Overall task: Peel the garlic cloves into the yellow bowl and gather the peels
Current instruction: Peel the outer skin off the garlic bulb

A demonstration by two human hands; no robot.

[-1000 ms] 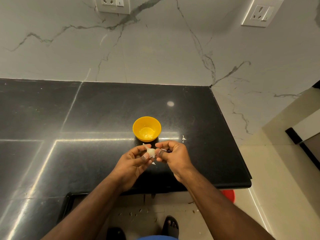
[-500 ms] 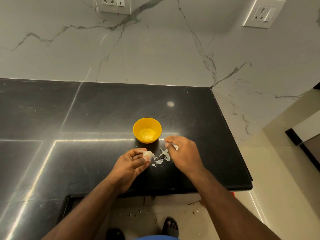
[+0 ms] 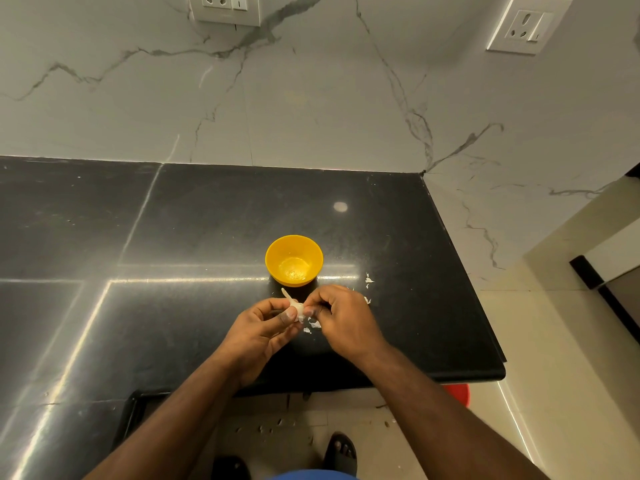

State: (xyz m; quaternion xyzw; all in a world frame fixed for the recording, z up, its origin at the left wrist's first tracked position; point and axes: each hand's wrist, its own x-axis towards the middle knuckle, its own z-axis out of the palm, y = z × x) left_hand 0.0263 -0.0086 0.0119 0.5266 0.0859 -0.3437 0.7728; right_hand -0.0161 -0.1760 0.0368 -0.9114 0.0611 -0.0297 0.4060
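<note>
Apparently both hands (image 3: 304, 322) on garlic clove (image 3: 298, 310).

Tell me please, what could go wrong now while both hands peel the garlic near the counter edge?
Loose white papery peels lie near the black stone counter's front edge, and bits already lie on the tiled floor; more may fall. The left hand and right hand pinch the small white garlic clove; it might slip and miss the yellow plastic bowl.

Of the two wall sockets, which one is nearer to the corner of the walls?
The socket at upper right, on the right-hand wall. The other socket sits far left of the corner, above the black counter.
</note>
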